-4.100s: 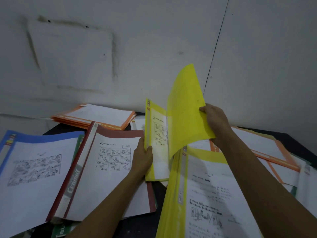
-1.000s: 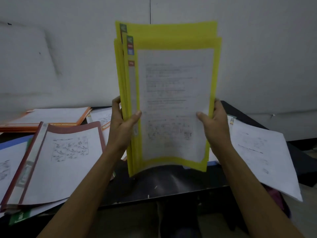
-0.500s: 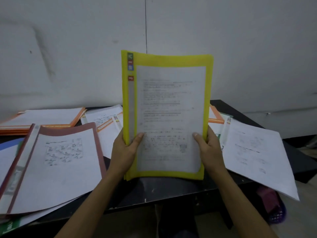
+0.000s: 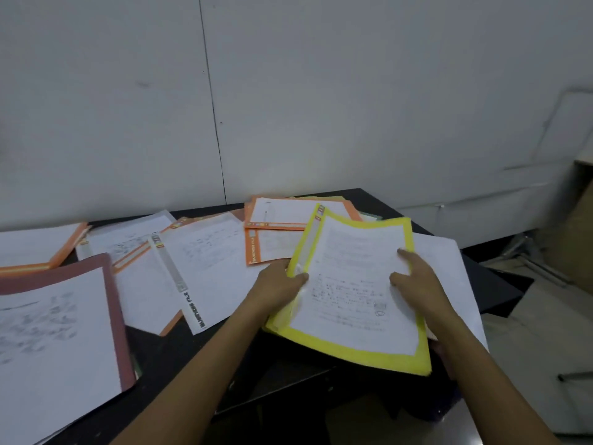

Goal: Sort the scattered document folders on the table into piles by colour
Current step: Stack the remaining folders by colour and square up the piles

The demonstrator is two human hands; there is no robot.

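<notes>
A stack of yellow folders [image 4: 356, 346] lies tilted low over the right front of the black table [image 4: 192, 354]. My left hand [image 4: 279, 287] grips the stack's left edge, thumb on top. My right hand [image 4: 414, 281] rests on the top sheet near the right edge, fingers spread over the paper. Orange folders [image 4: 266, 242] lie just behind the stack. A dark red folder [image 4: 110, 316] sits at the left front. A white-spined folder [image 4: 189, 284] lies in the middle. Another orange pile [image 4: 64, 248] is at the far left back.
A loose white sheet [image 4: 449, 268] lies under the yellow stack at the table's right edge. The white wall [image 4: 288, 91] stands right behind the table. Floor and a cardboard box [image 4: 574, 226] are to the right.
The yellow stack went from upright in front of me to lying nearly flat over the table's right front. Both hands came down with it, and my view turned right.
</notes>
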